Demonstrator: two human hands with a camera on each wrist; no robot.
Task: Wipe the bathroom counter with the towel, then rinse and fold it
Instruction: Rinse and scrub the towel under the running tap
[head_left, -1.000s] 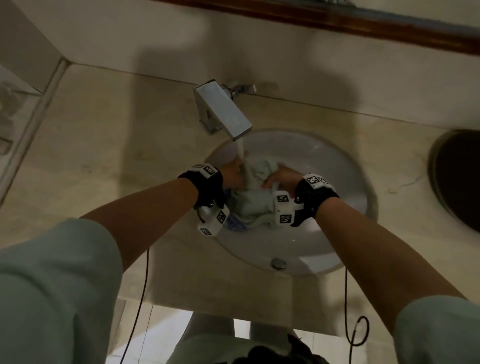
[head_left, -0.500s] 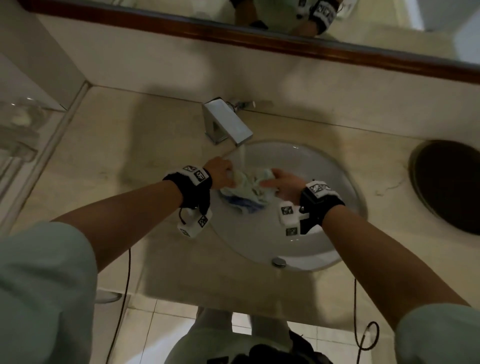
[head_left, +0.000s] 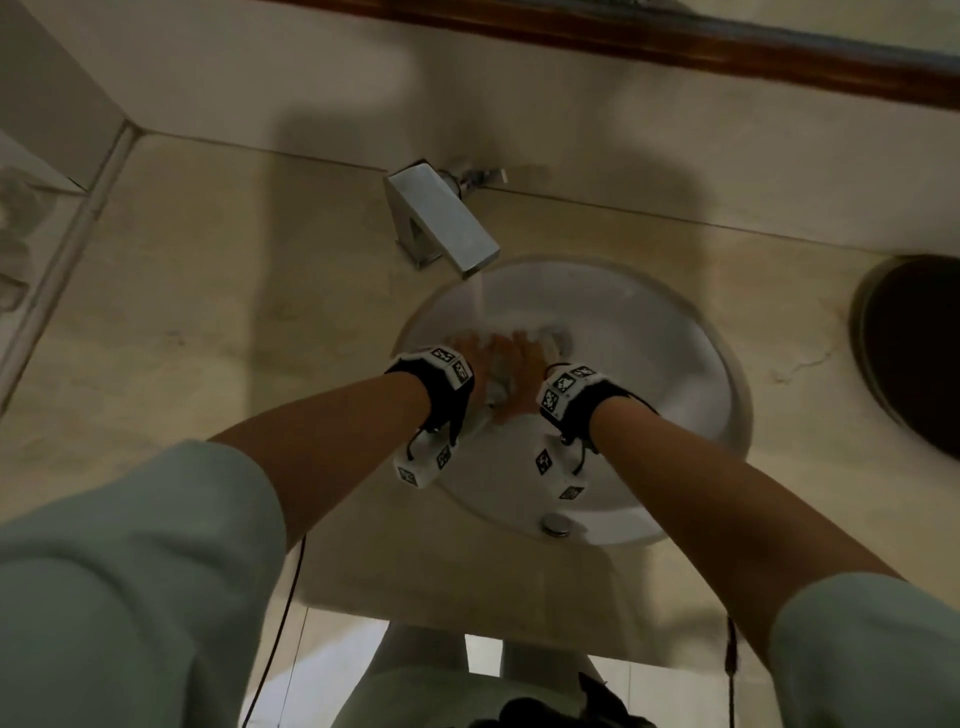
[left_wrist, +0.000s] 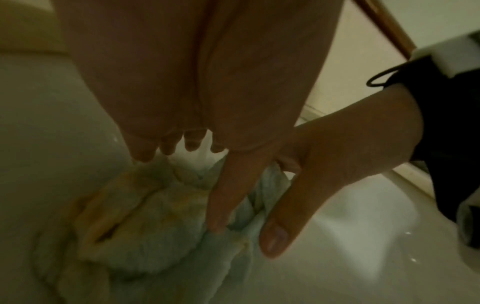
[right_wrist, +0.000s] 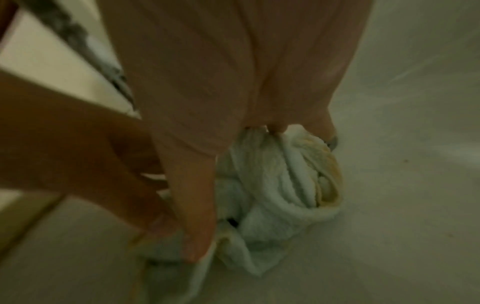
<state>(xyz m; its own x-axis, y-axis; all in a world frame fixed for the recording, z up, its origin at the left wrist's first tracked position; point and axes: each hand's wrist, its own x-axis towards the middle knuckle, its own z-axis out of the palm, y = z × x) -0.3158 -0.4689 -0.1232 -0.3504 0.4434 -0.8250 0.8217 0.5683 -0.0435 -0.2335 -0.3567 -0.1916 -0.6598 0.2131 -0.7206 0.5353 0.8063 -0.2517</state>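
Note:
A pale, wet towel (head_left: 498, 387) lies bunched on the floor of the white sink basin (head_left: 649, 364), under the water stream (head_left: 479, 296) from the chrome faucet (head_left: 447, 228). My left hand (head_left: 470, 358) and right hand (head_left: 519, 374) lie side by side on it, fingers stretched forward and pressing down. In the left wrist view my left hand (left_wrist: 207, 92) has its thumb and fingertips on the towel (left_wrist: 142, 226), with the right hand (left_wrist: 337, 154) beside it. The right wrist view shows my right hand (right_wrist: 233, 72) poking its fingertips into the twisted towel (right_wrist: 285, 185).
A beige stone counter (head_left: 234, 312) surrounds the basin. A dark round object (head_left: 914, 353) sits at the right edge of the counter. A metal fitting (head_left: 556, 522) shows on the basin's near wall. A wood-framed mirror (head_left: 675, 41) runs along the back wall.
The hands held the bunched towel up under the stream; now they have come together and pushed it down against the basin floor, fingers stretched out.

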